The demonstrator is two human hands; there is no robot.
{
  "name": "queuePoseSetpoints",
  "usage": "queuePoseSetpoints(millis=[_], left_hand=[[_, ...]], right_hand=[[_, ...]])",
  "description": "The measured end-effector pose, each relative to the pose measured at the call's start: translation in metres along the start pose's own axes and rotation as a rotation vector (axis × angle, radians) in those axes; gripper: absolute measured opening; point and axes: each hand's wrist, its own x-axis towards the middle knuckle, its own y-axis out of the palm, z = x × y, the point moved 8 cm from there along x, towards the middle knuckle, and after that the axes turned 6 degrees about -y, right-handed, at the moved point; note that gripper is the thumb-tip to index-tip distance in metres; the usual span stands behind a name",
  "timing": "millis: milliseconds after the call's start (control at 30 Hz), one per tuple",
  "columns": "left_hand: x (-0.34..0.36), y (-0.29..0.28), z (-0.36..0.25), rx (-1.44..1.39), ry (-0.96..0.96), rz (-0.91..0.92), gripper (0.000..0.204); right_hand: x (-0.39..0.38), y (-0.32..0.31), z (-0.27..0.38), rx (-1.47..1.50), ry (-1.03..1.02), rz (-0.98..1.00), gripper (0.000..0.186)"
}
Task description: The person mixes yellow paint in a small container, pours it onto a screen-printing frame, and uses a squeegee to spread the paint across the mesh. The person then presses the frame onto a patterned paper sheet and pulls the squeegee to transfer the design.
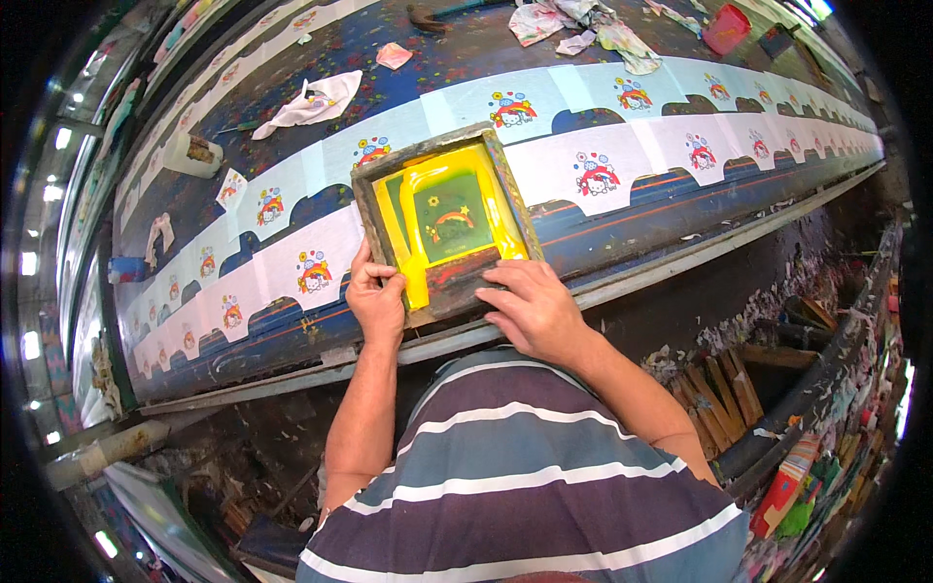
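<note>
A wooden-framed printing screen (437, 151) is in front of me, tilted slightly, its mesh coated with wet yellow ink around a green area with a rainbow design. My left hand (377, 299) is closed on the frame's near left corner, thumb on top. Along the near inside end lies a dark reddish wooden squeegee (455, 279). At its right end my right hand (533, 306) has its fingers bent over the wood; whether it also grips the frame, I cannot tell. Beneath and beside the screen run white printed pieces (637, 160) with colourful cartoon motifs.
Pale blue printed pieces (466, 102) form a second row on the long, ink-spotted table (408, 63). Farther off are a stained rag (309, 105), crumpled cloths (583, 24), a pink container (727, 29) and a whitish tub (191, 155). A metal rail (671, 257) edges the near side.
</note>
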Motion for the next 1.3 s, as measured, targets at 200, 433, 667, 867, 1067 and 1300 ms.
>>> queuePoseSetpoints(millis=[200, 433, 667, 867, 1067, 1300], left_hand=[[0.001, -0.001, 0.003, 0.061, 0.046, -0.003, 0.020], [-0.003, 0.002, 0.000, 0.084, 0.058, -0.023, 0.020], [-0.002, 0.002, -0.003, 0.247, 0.108, -0.046, 0.020], [-0.006, 0.005, -0.012, 0.287, 0.169, -0.040, 0.019], [-0.006, 0.010, -0.016, 0.309, 0.201, -0.043, 0.019], [-0.011, 0.013, -0.020, 0.372, 0.230, -0.031, 0.017]], right_hand=[[0.034, 0.024, 0.001, -0.099, -0.084, 0.172, 0.038], [0.067, 0.029, -0.011, -0.107, -0.036, 0.371, 0.041], [0.051, 0.018, -0.001, -0.053, -0.028, 0.333, 0.050], [0.067, 0.036, -0.027, -0.107, -0.121, 0.191, 0.049], [0.137, 0.048, -0.085, -0.142, -0.023, 0.291, 0.049], [0.157, 0.055, -0.100, -0.177, 0.023, 0.325, 0.051]])
